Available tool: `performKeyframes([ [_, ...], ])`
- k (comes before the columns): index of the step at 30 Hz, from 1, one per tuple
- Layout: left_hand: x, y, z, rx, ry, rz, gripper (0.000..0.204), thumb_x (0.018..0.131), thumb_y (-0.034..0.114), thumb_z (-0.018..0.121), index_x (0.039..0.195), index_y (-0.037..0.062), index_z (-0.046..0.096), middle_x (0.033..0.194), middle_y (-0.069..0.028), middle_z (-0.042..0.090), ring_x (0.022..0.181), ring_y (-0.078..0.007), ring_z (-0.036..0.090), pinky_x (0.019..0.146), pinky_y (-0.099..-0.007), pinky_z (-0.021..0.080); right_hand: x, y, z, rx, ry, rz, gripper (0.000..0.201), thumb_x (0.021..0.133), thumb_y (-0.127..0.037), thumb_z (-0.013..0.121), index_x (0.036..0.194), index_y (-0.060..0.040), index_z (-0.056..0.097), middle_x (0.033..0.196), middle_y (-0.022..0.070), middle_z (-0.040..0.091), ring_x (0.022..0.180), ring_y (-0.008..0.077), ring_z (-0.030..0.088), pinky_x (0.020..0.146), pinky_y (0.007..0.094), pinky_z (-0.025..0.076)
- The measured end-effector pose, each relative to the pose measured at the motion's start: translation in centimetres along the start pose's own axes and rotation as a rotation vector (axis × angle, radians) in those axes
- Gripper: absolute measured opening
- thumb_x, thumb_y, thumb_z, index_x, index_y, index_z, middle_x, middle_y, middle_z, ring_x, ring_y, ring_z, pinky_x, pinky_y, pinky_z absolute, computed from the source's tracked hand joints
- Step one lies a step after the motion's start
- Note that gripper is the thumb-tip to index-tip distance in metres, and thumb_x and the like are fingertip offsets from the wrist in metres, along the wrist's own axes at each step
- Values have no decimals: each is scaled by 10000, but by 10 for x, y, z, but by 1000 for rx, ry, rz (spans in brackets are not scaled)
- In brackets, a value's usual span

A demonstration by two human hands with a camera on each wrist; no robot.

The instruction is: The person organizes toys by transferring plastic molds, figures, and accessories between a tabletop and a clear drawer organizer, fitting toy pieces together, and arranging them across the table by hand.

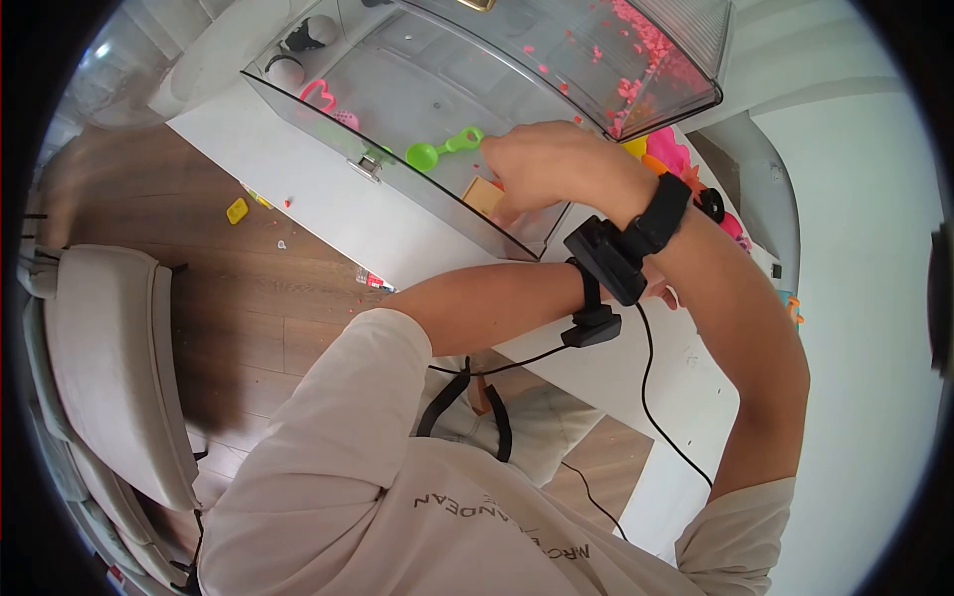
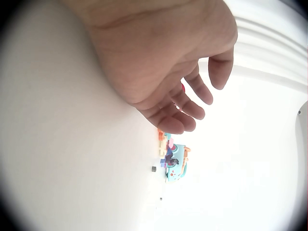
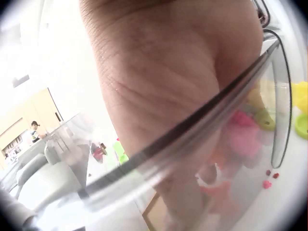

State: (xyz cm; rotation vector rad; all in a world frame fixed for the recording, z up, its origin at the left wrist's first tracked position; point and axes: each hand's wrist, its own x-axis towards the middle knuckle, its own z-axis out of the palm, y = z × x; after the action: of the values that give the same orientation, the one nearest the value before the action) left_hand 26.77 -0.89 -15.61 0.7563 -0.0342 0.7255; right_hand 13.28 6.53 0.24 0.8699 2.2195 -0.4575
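Observation:
My right hand (image 1: 537,164) reaches over the front wall of a clear plastic box (image 1: 437,214), with its fingers pointing down inside. Right beside those fingers is a tan wooden-looking block (image 1: 484,196); I cannot tell whether they grip it. Near the knuckles lies a green scoop (image 1: 444,149). In the right wrist view the box wall crosses in front of the hand (image 3: 163,86), and the fingers blur behind it. My left hand (image 2: 168,62) hangs loosely curled and holds nothing, over the white table (image 2: 57,125); in the head view the right wrist camera partly covers it.
Pink bits (image 1: 646,50) are scattered at the box's far right. Inside it, a pink heart-shaped piece (image 1: 318,95) lies at the left. Colourful toys (image 1: 666,154) stand right of the box. A yellow piece (image 1: 237,211) lies on the floor near a pale chair (image 1: 114,338).

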Motion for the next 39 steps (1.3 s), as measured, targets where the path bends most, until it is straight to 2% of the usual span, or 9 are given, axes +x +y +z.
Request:
performKeyframes([
  [6, 34, -11, 13, -33, -3, -2, 324, 1024, 337, 596, 1245, 100, 612, 1098, -48, 676, 936, -193, 663, 772, -380, 561, 6, -9, 25, -154, 161, -7, 244, 797, -166, 685, 983, -14, 728, 933, 204, 749, 886, 373, 734, 761, 447, 575],
  [9, 45, -10, 11, -50, -10, -5, 325, 1023, 340, 596, 1241, 100, 614, 1095, -47, 677, 932, -191, 663, 769, -379, 561, 5, -12, 24, -205, 142, -36, 265, 785, -111, 631, 1011, -8, 724, 932, 218, 748, 890, 379, 736, 779, 457, 576],
  [16, 3, -5, 2, -93, 2, 4, 326, 1022, 347, 595, 1234, 101, 618, 1086, -44, 678, 921, -187, 664, 762, -376, 561, 8, -11, 16, -127, -78, -27, 249, 791, -69, 623, 1019, -28, 715, 982, 198, 727, 974, 382, 702, 797, 479, 558],
  [24, 23, -14, 8, -137, 2, -6, 327, 1021, 356, 595, 1226, 101, 622, 1077, -41, 680, 910, -183, 665, 754, -372, 561, 4, -20, 4, -150, -147, -38, 331, 784, -71, 653, 1108, -92, 715, 1007, 171, 731, 968, 385, 693, 791, 476, 552],
  [29, 9, -9, 3, -168, -1, -7, 329, 1021, 361, 595, 1220, 102, 625, 1071, -39, 681, 903, -180, 666, 749, -370, 561, -5, -5, -3, 137, -4, -145, 452, 790, -141, 717, 1239, -97, 689, 1013, 173, 730, 927, 355, 701, 777, 460, 542],
  [33, 10, -10, 4, -185, -6, -9, 330, 1020, 365, 595, 1216, 102, 628, 1067, -37, 682, 897, -178, 666, 746, -368, 561, -16, 4, -13, 303, 75, -97, 438, 785, -168, 740, 1208, -76, 678, 970, 127, 716, 882, 290, 682, 760, 399, 527],
  [36, 14, -10, 5, -193, -13, -17, 331, 1020, 368, 595, 1213, 102, 629, 1063, -36, 682, 892, -176, 666, 743, -367, 561, -45, 12, -18, 564, 199, -183, 402, 800, -234, 729, 1173, -88, 688, 965, 87, 701, 873, 239, 652, 755, 381, 509],
  [38, -2, 17, 23, -155, -15, -5, 337, 1025, 383, 580, 1223, 114, 627, 1073, -34, 685, 926, -178, 671, 756, -372, 564, -77, 20, -15, 783, 343, -379, 355, 806, -189, 713, 1142, -84, 671, 945, 44, 668, 851, 186, 608, 757, 330, 486],
  [39, -10, 27, 30, -119, -20, 12, 344, 1030, 398, 565, 1232, 125, 625, 1083, -33, 689, 959, -179, 675, 769, -377, 567, -95, 27, -6, 788, 357, -364, 355, 806, -189, 713, 1142, -84, 671, 945, 44, 668, 851, 186, 608, 757, 330, 486],
])
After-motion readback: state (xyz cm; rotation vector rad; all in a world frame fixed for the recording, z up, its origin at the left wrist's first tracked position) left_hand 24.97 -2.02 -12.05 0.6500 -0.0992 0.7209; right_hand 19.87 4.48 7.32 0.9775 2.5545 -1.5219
